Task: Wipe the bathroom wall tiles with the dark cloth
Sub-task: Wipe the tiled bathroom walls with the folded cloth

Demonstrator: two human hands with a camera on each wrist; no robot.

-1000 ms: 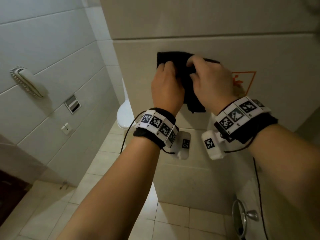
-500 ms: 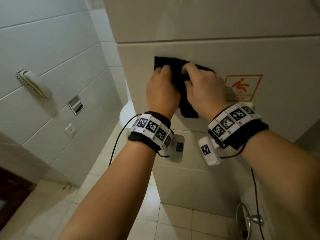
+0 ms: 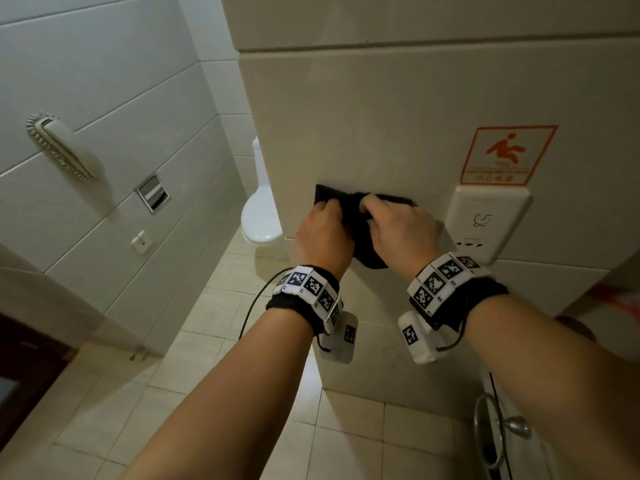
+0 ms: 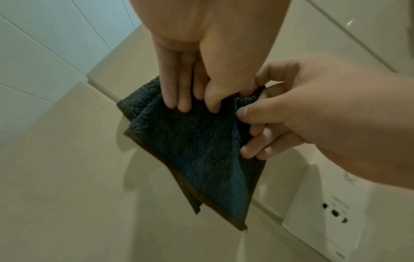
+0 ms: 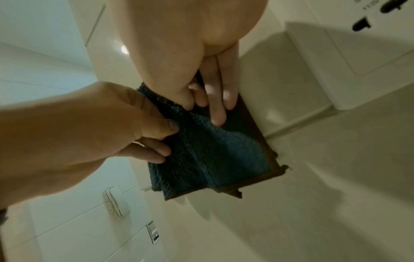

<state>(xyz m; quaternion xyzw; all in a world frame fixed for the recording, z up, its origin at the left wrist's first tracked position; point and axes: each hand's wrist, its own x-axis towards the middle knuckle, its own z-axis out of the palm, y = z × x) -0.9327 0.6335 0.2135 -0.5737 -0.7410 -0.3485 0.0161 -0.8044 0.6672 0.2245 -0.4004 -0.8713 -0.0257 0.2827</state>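
**Beige tiled bathroom wall, cloth held by both hands**

Beige bathroom wall tiles (image 3: 381, 126) carry the folded dark teal terry cloth (image 3: 353, 206), which lies against the tile face just left of a white wall socket plate (image 3: 485, 220). Both hands hold its upper edge: the left hand (image 3: 323, 237) pinches the left part with curled fingers and thumb, and the right hand (image 3: 401, 233) grips the right part the same way. The cloth's lower corner hangs free below them. An orange slip-warning sign (image 3: 502, 154) sits above the socket plate. Further left, a white toilet (image 3: 259, 223) stands on the floor.
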